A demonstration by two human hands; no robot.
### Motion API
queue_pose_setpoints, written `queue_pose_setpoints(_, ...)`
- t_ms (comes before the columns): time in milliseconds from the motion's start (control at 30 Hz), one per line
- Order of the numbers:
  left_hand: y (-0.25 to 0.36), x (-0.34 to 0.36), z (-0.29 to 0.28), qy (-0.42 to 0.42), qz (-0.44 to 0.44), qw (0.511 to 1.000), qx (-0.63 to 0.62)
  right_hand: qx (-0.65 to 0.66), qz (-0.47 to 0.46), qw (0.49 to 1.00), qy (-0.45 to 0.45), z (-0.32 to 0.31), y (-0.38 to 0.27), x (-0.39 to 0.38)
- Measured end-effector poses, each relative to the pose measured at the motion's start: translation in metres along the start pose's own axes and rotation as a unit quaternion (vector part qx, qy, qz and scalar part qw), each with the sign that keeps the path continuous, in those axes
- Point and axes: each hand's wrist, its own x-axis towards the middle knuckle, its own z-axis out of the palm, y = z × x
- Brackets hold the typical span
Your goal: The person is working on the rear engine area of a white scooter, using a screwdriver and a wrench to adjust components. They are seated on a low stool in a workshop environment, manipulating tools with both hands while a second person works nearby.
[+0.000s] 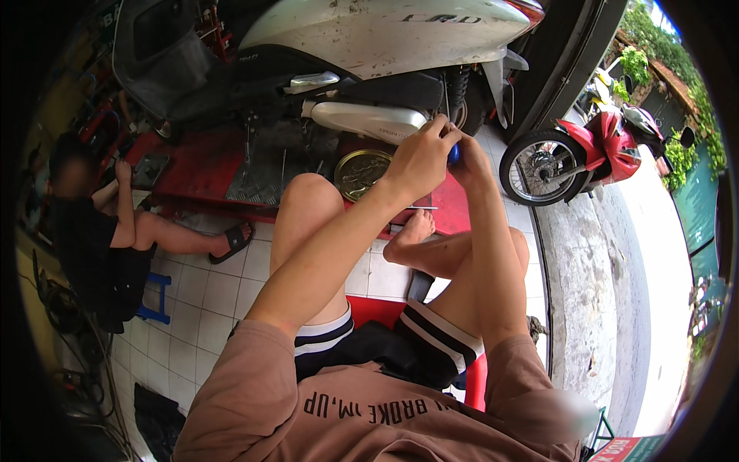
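Observation:
My left hand (422,158) and my right hand (473,163) meet in front of the rear part of a white scooter (369,38). A small, rounded blue thing (453,155) shows between them, against the fingers of my right hand; its kind cannot be made out. The fingers of my left hand are bent together in a pinch, and what they grip is hidden. Just beyond my hands are the scooter's silver engine cover (369,119) and its rear shock absorber (459,88). Left of my left wrist sits a round gold-coloured tray (341,183) with small parts in it.
The scooter stands on a red platform (196,165). At left a person (85,215) sits by a blue stool (159,299). I sit on a red stool (369,309) over white floor tiles. A red motorcycle (600,154) is parked outside at right.

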Motion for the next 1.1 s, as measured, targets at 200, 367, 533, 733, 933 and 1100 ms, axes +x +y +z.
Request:
queue_pose_setpoints(200, -0.014, -0.006, 0.019, -0.028, -0.199, 0.975, -0.094, 0.107, 0.019, 0.994, 0.026, 0.01, -0.008, -0.003)
queue_pose_setpoints(367, -0.008, -0.001, 0.028, -0.087, -0.289, 0.911, -0.282, 0.101, 0.014, 0.995, -0.018, -0.001, -0.007, 0.0)
queue_pose_setpoints(533, -0.005, -0.001, 0.02, 0.025, -0.216, 0.965, -0.149, 0.041, 0.023, 0.999, -0.003, 0.001, -0.006, 0.003)
queue_pose_setpoints(733, 0.002, 0.001, 0.0, 0.051, -0.134, 0.987, -0.07, -0.077, -0.014, 0.996, 0.043, -0.001, -0.008, 0.0)
queue_pose_setpoints(933, 0.005, -0.001, -0.003, 0.028, -0.074, 0.997, -0.005, -0.019, -0.017, 0.999, 0.02, 0.011, -0.007, -0.004)
queue_pose_setpoints(1100, -0.002, -0.002, 0.004, 0.057, -0.089, 0.991, -0.079, 0.096, 0.002, 0.995, -0.026, 0.012, -0.014, -0.007)
